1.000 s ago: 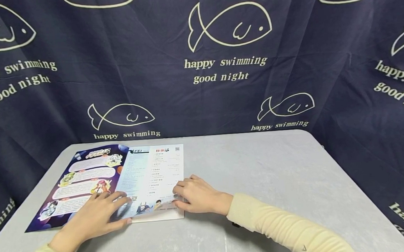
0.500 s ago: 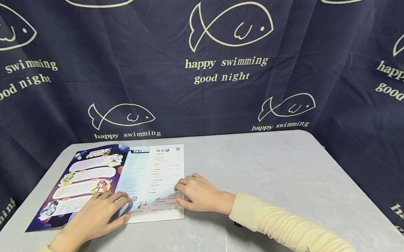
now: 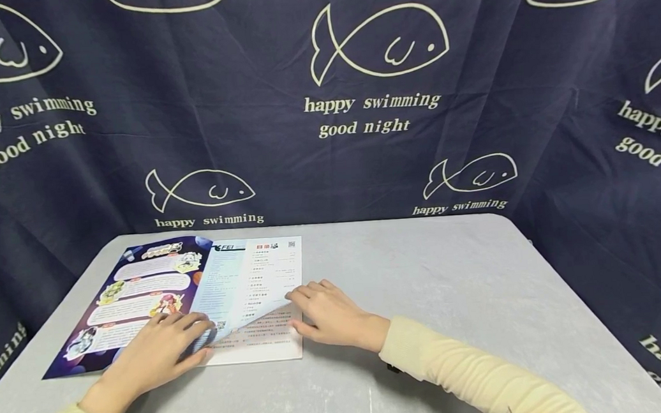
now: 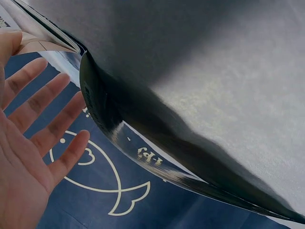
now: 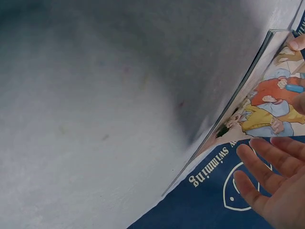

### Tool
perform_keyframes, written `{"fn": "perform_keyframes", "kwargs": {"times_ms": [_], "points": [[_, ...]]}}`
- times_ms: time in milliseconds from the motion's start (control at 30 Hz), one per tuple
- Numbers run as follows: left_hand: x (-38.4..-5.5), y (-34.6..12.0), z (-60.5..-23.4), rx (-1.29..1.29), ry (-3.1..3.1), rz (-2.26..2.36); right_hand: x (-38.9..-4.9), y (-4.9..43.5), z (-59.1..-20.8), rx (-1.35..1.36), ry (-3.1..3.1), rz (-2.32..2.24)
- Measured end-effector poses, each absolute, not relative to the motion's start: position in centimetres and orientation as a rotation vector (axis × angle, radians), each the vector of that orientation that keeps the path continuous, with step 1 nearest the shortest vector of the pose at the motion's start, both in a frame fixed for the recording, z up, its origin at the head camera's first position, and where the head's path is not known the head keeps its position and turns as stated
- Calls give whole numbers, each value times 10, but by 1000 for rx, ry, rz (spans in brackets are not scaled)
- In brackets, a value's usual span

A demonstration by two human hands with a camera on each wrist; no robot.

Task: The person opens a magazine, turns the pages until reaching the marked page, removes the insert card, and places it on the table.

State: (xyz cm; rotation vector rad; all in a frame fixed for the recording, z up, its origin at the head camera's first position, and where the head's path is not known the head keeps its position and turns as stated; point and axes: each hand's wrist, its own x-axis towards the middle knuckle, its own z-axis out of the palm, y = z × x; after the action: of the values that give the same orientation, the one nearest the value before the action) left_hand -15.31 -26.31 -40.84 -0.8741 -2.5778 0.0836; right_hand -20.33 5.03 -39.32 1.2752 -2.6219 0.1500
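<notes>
An open magazine [image 3: 277,264] lies on the left of the table, with a dark illustrated left page [image 3: 135,290] and a pale right page of printed lines. My left hand [image 3: 164,346] rests across the lower part by the spine, fingers spread and extended. My right hand [image 3: 332,312] holds the lower right corner of the right page, its lower edge raised on a slant. Text on the sheet beneath shows under it. In the right wrist view, a colourful figure drawing [image 5: 271,105] shows beside the right fingers. The left wrist view shows the curved dark cover [image 4: 128,114].
The grey table [image 3: 427,270] extends right of the magazine and in front of it. Behind and at both sides hangs a dark blue curtain [image 3: 279,133] with fish outlines and lettering. Pale yellow sleeves [image 3: 469,376] cover both forearms.
My right hand has shifted slightly up and right. The right page's lower corner has risen with it, uncovering more text on the sheet beneath. The left hand has stayed almost still.
</notes>
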Motion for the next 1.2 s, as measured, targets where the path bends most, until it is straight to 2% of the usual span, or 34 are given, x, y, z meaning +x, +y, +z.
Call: {"fn": "perform_keyframes", "kwargs": {"times_ms": [633, 1200], "points": [[-156, -269, -402, -790, -2528, 73, -206, 53, -396, 1198, -2524, 173], [-157, -277, -401, -663, -2441, 85, -200, 49, -402, 1249, -2623, 69]]}}
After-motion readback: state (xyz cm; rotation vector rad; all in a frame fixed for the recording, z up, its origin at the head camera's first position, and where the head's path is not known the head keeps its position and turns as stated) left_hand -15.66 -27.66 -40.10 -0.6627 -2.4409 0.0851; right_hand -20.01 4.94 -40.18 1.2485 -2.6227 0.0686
